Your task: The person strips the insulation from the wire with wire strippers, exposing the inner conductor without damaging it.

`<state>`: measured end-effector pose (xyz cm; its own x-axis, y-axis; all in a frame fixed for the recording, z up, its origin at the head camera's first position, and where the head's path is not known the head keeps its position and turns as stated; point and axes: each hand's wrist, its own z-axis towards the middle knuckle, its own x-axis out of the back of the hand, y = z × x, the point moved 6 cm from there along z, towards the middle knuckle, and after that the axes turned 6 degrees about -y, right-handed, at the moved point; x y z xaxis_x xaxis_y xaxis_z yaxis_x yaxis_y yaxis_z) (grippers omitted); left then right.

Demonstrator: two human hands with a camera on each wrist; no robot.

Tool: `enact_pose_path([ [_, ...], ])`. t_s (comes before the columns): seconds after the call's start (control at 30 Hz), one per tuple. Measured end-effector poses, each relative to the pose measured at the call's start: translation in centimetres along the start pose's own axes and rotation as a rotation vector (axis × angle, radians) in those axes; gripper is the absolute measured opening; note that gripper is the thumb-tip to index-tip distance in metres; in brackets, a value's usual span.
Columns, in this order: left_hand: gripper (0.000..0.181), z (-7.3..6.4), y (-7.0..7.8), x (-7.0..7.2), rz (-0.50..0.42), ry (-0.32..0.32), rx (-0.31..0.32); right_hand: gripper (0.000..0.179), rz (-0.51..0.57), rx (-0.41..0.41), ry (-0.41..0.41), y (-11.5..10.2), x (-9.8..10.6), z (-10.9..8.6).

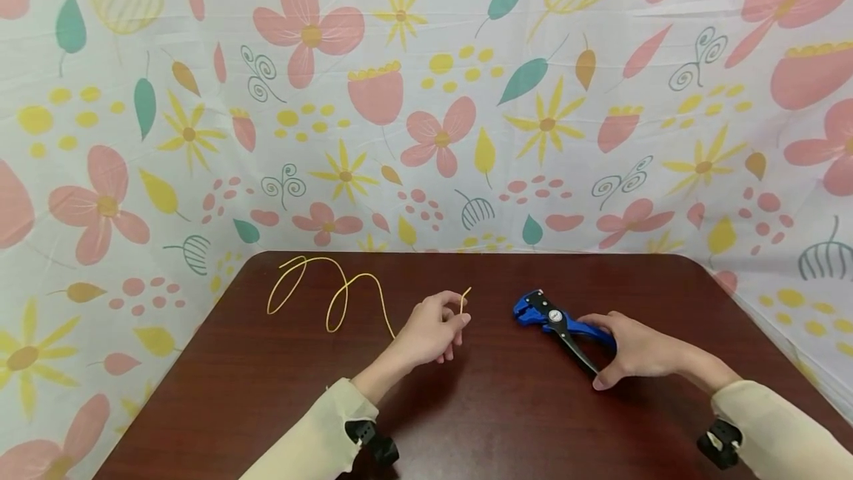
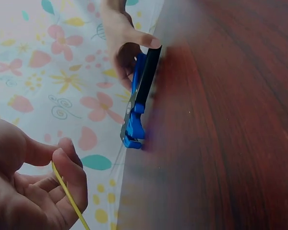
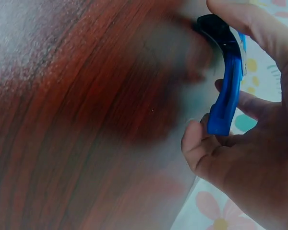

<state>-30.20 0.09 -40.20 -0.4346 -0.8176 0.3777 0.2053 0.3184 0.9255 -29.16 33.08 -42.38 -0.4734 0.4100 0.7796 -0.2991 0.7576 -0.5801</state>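
My left hand [image 1: 429,328] pinches a thin yellow wire [image 1: 383,301] between thumb and fingers, and a short end sticks up past the fingertips. In the left wrist view, the wire [image 2: 70,196] runs down from the pinch across the curled fingers. Wire strippers [image 1: 555,315] with a black and blue body are held in my right hand [image 1: 643,347], their head pointing to the far left. The thumb lies at the end of the black handle; the other fingers are around the blue handle [image 3: 225,100]. The two handles stand spread apart.
Behind the left hand, the rest of the wire lies in loose loops on the dark brown wooden table [image 1: 280,376]. A white cloth [image 1: 440,191] printed with flowers and leaves hangs behind the table and along its sides. Small black cameras [image 1: 373,441] sit at both wrists.
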Motion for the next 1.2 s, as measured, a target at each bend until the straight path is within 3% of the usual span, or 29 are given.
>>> enact_pose_path([
  [0.47,0.022,-1.7,1.1,0.5,-0.040,-0.026,-0.074,0.093,0.063,0.041,-0.029,-2.0,-1.0,0.3],
  [0.73,0.021,-2.2,1.3,0.5,-0.045,-0.030,-0.067,0.089,0.213,0.056,-0.038,-2.0,-1.6,0.0],
  [1.1,0.022,-2.3,1.5,0.6,-0.024,-0.029,-0.062,0.075,0.136,0.051,0.141,-2.7,-2.3,-0.1],
  [1.2,0.022,-2.4,1.6,0.7,-0.025,-0.026,-0.063,0.069,0.159,0.027,0.186,-2.9,-2.2,0.0],
])
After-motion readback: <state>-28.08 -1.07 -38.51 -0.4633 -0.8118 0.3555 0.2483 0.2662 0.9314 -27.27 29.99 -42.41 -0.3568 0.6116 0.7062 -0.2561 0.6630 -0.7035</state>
